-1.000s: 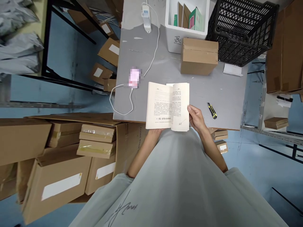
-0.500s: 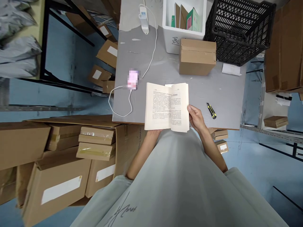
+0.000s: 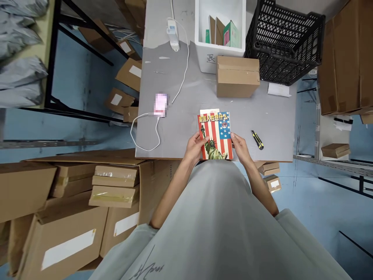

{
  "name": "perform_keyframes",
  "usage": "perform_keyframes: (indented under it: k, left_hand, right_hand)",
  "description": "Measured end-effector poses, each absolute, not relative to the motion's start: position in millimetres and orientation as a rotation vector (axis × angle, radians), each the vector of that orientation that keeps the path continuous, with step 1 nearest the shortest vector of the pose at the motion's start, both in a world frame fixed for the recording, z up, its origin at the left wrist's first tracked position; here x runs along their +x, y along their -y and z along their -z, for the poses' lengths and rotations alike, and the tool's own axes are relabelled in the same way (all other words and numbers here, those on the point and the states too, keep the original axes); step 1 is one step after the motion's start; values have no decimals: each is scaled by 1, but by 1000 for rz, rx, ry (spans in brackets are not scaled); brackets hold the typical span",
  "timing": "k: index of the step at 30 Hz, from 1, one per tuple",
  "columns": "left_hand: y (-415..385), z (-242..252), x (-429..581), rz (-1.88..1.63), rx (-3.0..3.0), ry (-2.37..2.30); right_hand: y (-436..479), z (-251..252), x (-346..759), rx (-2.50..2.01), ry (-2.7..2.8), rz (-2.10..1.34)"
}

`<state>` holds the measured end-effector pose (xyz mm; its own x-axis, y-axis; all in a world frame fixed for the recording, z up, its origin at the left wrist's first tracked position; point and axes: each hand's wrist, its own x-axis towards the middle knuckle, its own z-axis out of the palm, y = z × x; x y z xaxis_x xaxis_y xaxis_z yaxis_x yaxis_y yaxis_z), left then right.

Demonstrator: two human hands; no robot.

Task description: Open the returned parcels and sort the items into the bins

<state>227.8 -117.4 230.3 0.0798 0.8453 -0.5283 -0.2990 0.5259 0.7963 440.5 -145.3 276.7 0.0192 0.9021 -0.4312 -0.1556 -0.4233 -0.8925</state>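
A closed paperback book (image 3: 216, 136) faces me near the front edge of the grey table (image 3: 180, 128). Its cover carries red and white stripes, white stars on blue and a green statue. My left hand (image 3: 194, 147) grips the book's left side, thumb on the cover and the other fingers out of sight behind it. At the right edge, my right hand (image 3: 239, 147) holds the book between thumb and fingers. Behind its top edge a white paper slip (image 3: 209, 111) shows. To the right of the book lies a black and yellow box cutter (image 3: 257, 140).
At the back stand a white bin (image 3: 204, 54) holding boards and a green box, a cardboard box (image 3: 237, 83) and a black crate (image 3: 287, 42). A phone (image 3: 161, 105) and its white cable lie left. Cartons (image 3: 70, 229) crowd the lower left; shelving flanks both sides.
The book was open with its printed pages showing; now it is closed, cover up. My left hand has come from under it to its left side. The view has shifted slightly.
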Motion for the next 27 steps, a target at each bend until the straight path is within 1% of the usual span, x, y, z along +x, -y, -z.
perform_keyframes:
  k: [3, 6, 9, 12, 14, 16, 23, 27]
  left_hand:
    - [109, -210, 236, -943, 647, -1242]
    - [106, -182, 241, -846, 778, -1242]
    - [89, -148, 245, -621, 870, -1383]
    - [64, -116, 243, -357, 944, -1742]
    - [51, -99, 241, -260, 949, -1869]
    - [43, -85, 242, -221, 946, -1914]
    - [42, -49, 274, -147, 877, -2115]
    - [37, -36, 275, -145, 816, -2094]
  right_hand:
    - [147, -242, 450, -1455, 855, -1567]
    - [146, -194, 466, -1561, 910, -1503]
    - [144, -150, 492, -1886, 994, -1243]
    - [143, -122, 523, -2249, 980, -1067]
    - [146, -110, 542, -2401, 933, -1042]
    - [148, -101, 555, -2461, 894, -1069]
    - [152, -81, 569, -2519, 842, -1195]
    - [158, -76, 568, -2504, 850, -1264]
